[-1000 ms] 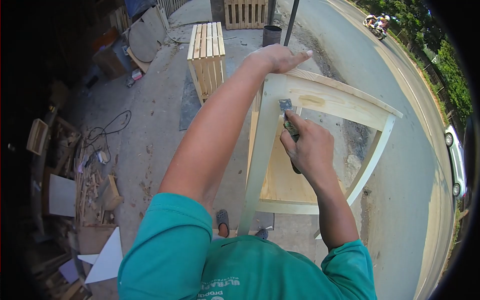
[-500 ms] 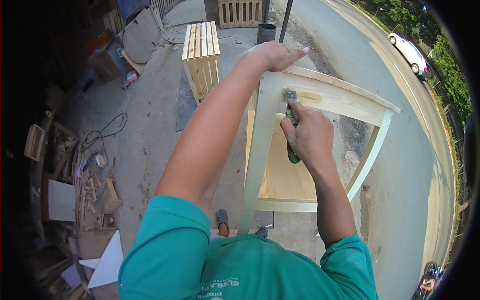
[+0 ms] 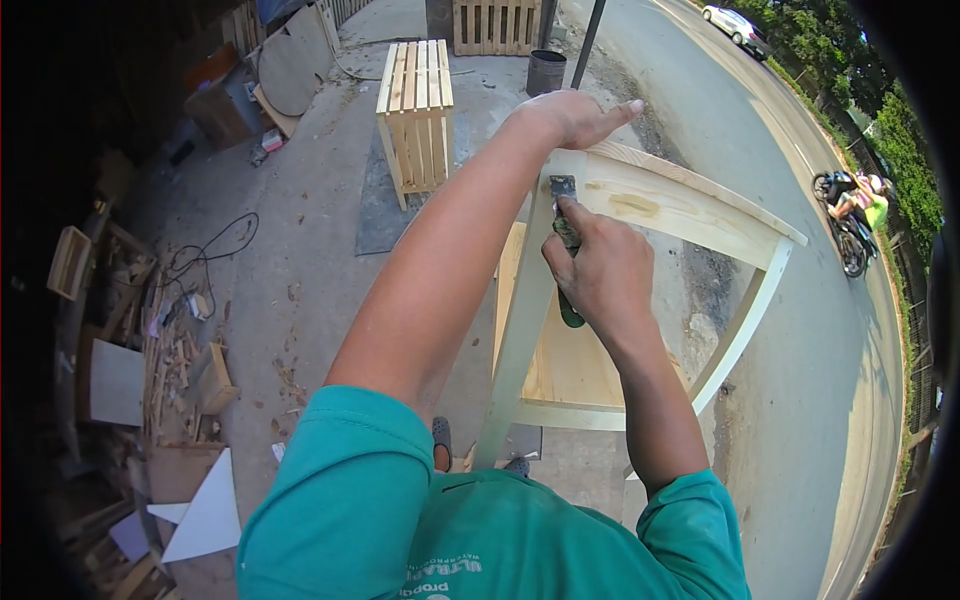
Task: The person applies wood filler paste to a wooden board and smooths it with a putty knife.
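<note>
A pale wooden furniture frame [image 3: 690,215] stands in front of me, with an upright post on its left and a curved top rail. My left hand [image 3: 580,115] lies over the top left corner, its thumb stretched out to the right; the other fingers are partly hidden. In my right hand [image 3: 605,265] is a putty knife [image 3: 567,235] with a dark green handle, the index finger pressed along it. The blade touches the wood near the top of the left post. A yellowish-brown filler patch [image 3: 635,204] shows on the rail to the right of the blade.
A slatted wooden stand [image 3: 415,110] is ahead on the concrete, near a dark metal bucket [image 3: 546,72]. Wood scraps [image 3: 185,375] and a black cable [image 3: 210,252] lie at left. Along the road at right are a motorcycle with a rider [image 3: 852,225] and a white car [image 3: 735,27].
My right hand has moved the putty knife left, from the rail onto the post's top. My left hand stays on the corner. The motorcycle has come up the road; the car has moved farther away.
</note>
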The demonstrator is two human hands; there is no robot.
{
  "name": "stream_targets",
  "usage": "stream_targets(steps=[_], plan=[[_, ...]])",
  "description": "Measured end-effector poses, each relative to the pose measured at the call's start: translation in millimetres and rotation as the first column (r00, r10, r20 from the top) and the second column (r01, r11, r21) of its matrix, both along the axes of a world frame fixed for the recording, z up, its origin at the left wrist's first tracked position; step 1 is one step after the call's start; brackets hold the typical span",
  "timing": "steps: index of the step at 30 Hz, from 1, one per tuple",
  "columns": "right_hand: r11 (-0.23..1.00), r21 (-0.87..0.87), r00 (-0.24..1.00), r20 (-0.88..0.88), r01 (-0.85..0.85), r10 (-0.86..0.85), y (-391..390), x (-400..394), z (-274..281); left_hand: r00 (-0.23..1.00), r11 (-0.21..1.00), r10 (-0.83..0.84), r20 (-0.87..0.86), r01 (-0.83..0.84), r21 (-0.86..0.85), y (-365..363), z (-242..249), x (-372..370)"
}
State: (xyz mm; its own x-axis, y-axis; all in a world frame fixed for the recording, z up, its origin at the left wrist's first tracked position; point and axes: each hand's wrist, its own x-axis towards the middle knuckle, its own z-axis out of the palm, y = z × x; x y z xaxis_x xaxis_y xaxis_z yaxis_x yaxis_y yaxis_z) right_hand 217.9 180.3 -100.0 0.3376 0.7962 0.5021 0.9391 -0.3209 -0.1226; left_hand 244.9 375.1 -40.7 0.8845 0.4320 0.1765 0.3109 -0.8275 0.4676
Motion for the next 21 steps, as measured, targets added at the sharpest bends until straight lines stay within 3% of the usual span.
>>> stream_targets(steps=[11,14,20,21], plan=[[0.988,-0.146,0.999,-0.008,0.044,-0.046,20.9,-7.8,-0.4,1.000,1.000,-0.011,0.007,0.011,0.012,-0.4,2.3,-2.3],[0.996,0.077,0.999,0.010,-0.041,0.040,24.5,-3.2,2.7,1.000,1.000,-0.006,0.009,0.005,0.013,-2.8,3.4,-4.9],[0.983,-0.182,0.999,-0.035,-0.015,0.009,17.9,-6.8,5.5,1.000,1.000,-0.002,0.013,0.002,0.012,-0.1,-1.0,-1.0],[0.994,-0.107,0.999,-0.037,-0.008,0.004,19.1,-5.5,9.1,1.000,1.000,-0.002,0.016,0.002,0.021,-0.2,-0.2,-1.3]])
